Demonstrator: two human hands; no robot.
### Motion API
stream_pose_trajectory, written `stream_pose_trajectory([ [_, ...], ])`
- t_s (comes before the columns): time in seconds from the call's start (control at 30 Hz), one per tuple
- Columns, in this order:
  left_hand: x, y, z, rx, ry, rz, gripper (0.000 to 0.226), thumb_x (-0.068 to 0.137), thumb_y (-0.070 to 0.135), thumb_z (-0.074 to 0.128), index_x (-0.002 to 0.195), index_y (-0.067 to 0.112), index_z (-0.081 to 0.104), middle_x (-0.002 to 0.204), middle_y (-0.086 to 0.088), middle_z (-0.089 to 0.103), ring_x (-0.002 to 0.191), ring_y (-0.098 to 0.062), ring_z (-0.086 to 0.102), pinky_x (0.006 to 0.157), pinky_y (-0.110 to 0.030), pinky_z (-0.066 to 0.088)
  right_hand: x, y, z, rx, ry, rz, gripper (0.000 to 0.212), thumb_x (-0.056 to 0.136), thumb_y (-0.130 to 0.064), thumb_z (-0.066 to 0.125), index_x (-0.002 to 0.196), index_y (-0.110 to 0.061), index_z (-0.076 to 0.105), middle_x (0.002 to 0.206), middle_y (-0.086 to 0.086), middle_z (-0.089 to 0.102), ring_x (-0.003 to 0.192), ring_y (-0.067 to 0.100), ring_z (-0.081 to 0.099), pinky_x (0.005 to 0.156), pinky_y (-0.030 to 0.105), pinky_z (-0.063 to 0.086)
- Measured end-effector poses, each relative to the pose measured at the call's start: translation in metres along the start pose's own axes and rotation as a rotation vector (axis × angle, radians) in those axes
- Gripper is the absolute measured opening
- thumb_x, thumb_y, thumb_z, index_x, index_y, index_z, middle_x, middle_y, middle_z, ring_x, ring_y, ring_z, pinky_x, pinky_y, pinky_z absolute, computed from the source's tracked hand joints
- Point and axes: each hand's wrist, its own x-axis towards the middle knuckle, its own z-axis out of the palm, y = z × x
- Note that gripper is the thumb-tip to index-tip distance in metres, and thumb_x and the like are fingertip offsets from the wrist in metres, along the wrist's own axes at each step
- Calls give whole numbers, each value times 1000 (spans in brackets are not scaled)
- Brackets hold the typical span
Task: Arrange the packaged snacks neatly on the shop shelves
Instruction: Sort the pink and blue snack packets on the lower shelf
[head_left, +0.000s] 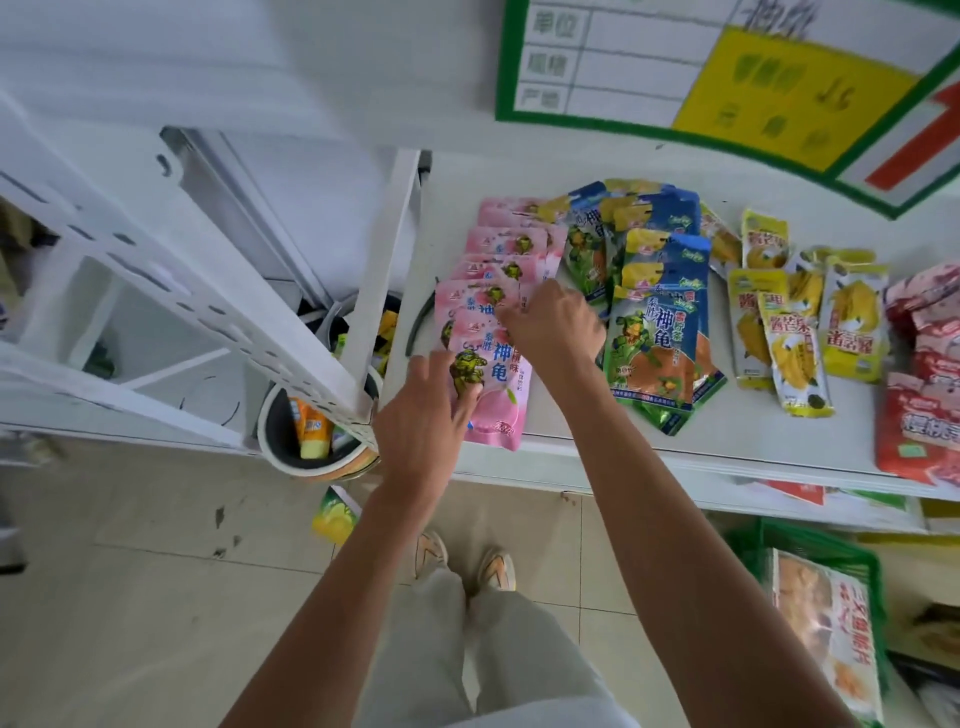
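Pink packets (493, 332) overlap loosely at the shelf (675, 452) edge; my left hand (423, 415) presses the front one flat-fingered, my right hand (553, 325) pinches another, so I judge a careless tug could slide them off.

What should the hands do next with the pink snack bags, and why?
Probably nudge the front pink plastic snack packet back and square with the row of pink packets behind it. It lies tilted, its lower end poking over the front edge of the white shelf. The left hand rests flat on it, and the right hand pinches a packet further back.
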Motion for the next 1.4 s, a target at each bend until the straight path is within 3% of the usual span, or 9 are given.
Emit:
stream_pose_trajectory([
  [0.13, -8, -7, 6, -1, -10, 283, 46, 90, 60, 68, 116, 22, 67, 106, -3, 61, 88, -17, 61, 66, -30, 53, 10, -4, -4, 10, -45, 30, 54, 88, -44, 75, 123, -11, 51, 100, 4, 62, 88, 27, 60, 69, 35, 43],
  [0.37, -15, -19, 6, 67, -58, 344, 66, 83, 73, 65, 126, 24, 66, 116, -4, 57, 97, -22, 55, 76, -40, 49, 35, 11, -9, 216, -156, 34, 25, 87, -33, 74, 76, -16, 60, 70, 2, 57, 72, 24, 61, 68, 33, 52],
  [0.6, -17, -19, 10, 88, -64, 334, 66, 85, 72, 63, 132, 25, 64, 121, -4, 57, 103, -23, 55, 78, -36, 46, 33, 15, -23, 188, 209, 36, 6, 93, -25, 67, 94, -19, 67, 88, 1, 69, 78, 23, 66, 70, 36, 58],
  [0.7, -16, -12, 10, 92, -77, 306, 65, 84, 73, 63, 130, 26, 63, 119, -4, 57, 101, -24, 54, 78, -38, 48, 33, 20, -26, 177, 353, -10, 8, 95, -27, 64, 95, -20, 61, 90, 0, 67, 76, 23, 62, 60, 30, 48],
  [0.83, -16, -6, 11, 86, -69, 258, 63, 85, 72, 65, 129, 26, 62, 118, -5, 57, 101, -25, 54, 79, -41, 50, 27, 22, -37, 604, 523, -86, 13, 100, -22, 61, 103, -10, 58, 71, -9, 64, 55, 7, 54, 46, 30, 38],
  [0.93, -12, 1, 13, 91, -62, 247, 61, 87, 70, 64, 128, 24, 62, 118, -5, 57, 101, -25, 54, 78, -40, 48, 18, 25, -50, 998, 702, 27, 12, 101, -19, 59, 101, -10, 52, 58, -15, 58, 48, 0, 44, 48, 30, 36],
  [1.13, -7, 20, 16, 117, -76, 205, 59, 91, 67, 57, 130, 22, 58, 121, -6, 57, 103, -26, 55, 80, -41, 47, -16, 44, -68, 1325, 781, 136, 13, 101, -12, 60, 102, -9, 48, 86, 5, 61, 67, 5, 56, 60, 25, 46],
  [1.27, -18, 29, 1, -172, 83, 77, 41, 99, 52, 56, 124, 20, 62, 121, 0, 63, 106, -19, 57, 84, -39, 46, -54, 45, -63, 1369, 565, 137, 14, 102, -8, 64, 104, -3, 50, 59, -16, 62, 52, -2, 53, 49, 17, 42],
  [1.4, -25, 51, -26, -958, -5, -323, 30, 104, 42, 49, 112, 20, 68, 99, 13, 71, 95, -4, 65, 82, -25, 53, -95, 43, -41, 1301, 257, 67, 18, 104, -15, 65, 103, -1, 53, 69, -1, 65, 55, 6, 59, 47, 24, 48],
])
